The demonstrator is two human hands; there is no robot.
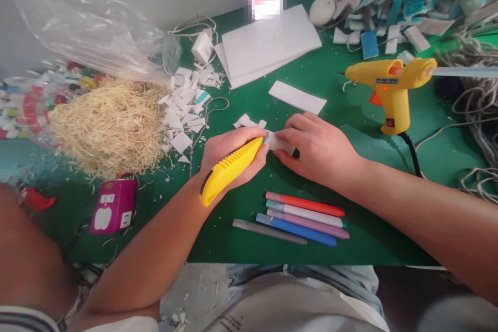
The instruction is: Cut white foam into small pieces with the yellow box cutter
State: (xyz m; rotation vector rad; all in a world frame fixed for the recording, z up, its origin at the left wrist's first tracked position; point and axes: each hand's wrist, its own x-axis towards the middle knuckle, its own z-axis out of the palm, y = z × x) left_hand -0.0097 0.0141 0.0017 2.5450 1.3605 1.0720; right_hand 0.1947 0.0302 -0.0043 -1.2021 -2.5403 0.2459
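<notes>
My left hand point(233, 155) is closed round a yellow utility knife point(231, 166), whose tip end meets a small white foam piece point(279, 142). My right hand point(317, 148) pinches the other end of that piece between thumb and fingers. Small white scraps point(245, 121) lie just beyond my left hand. Behind my right hand rests a white foam strip point(298, 97). Several markers point(305, 204), red, white, purple, blue and grey, lie nearer to me than my hands.
A yellow glue gun point(397, 88) stands at the right with its cord. White sheets point(272, 46) lie at the back. Straw shreds point(109, 124), foam scraps point(181, 114) and a purple power socket point(113, 206) are at the left. Another person's arm point(31, 254) shows at the left edge.
</notes>
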